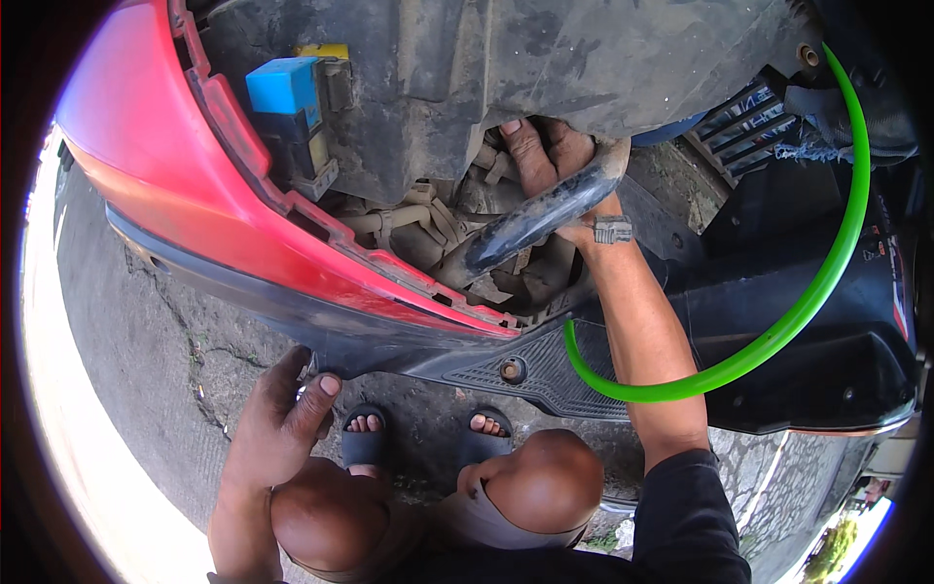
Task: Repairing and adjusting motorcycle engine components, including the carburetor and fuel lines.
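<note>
My right hand [550,161] reaches into an opening of a scooter's body, behind a curved black tube [545,219]; its fingers are curled, and what they grip is hidden. A dark band is on that wrist, and a green curved strip or hose [749,360] crosses in front of the forearm. My left hand [292,404] is at the lower black edge beside the red panel [195,204], thumb and fingers curled around something small I cannot make out. Inside the opening are hoses and fittings [399,219]. Blue and yellow components [282,83] sit on the dark plastic housing [418,58].
A ridged black footboard [477,365] with a bolt runs below the opening. Black bodywork [798,321], a slatted part [739,127] and frayed dark fabric [846,127] are at the right. My sandalled feet and bent knees are on cracked concrete [175,321] below.
</note>
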`<control>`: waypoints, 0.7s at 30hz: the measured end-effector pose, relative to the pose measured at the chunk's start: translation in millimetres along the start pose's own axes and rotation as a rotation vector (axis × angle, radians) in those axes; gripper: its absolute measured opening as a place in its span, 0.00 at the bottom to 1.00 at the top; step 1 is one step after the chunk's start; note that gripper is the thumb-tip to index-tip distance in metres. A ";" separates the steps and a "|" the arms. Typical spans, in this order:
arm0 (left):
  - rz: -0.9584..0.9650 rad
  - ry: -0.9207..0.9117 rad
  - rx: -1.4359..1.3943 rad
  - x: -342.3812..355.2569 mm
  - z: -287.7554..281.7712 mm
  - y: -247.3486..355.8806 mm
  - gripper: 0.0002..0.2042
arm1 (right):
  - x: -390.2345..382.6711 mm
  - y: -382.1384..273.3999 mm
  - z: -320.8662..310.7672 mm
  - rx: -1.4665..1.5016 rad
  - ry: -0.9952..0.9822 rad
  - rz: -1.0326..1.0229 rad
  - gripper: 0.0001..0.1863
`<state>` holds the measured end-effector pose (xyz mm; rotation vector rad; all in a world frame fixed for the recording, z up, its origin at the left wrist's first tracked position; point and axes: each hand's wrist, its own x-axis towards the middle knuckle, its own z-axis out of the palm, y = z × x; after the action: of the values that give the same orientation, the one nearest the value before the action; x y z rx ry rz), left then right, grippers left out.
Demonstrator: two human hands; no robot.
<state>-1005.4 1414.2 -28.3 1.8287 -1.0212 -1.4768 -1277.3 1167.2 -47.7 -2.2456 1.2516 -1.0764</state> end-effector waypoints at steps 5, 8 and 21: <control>-0.022 0.016 0.058 -2.2 -2.2 3.0 0.35 | -0.9 -3.6 -1.1 -0.005 -0.002 -0.022 0.16; -0.022 -0.003 0.039 -1.5 -3.3 3.2 0.34 | -1.3 -7.3 -6.0 0.030 -0.096 0.068 0.18; -0.025 -0.046 -0.039 -1.0 -2.7 7.6 0.25 | -2.1 -4.6 -5.7 0.046 -0.010 -0.082 0.14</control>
<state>-1004.5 1410.8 -20.9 1.7939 -0.9876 -1.5502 -1279.7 1171.8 -42.1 -2.2824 1.1281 -1.1104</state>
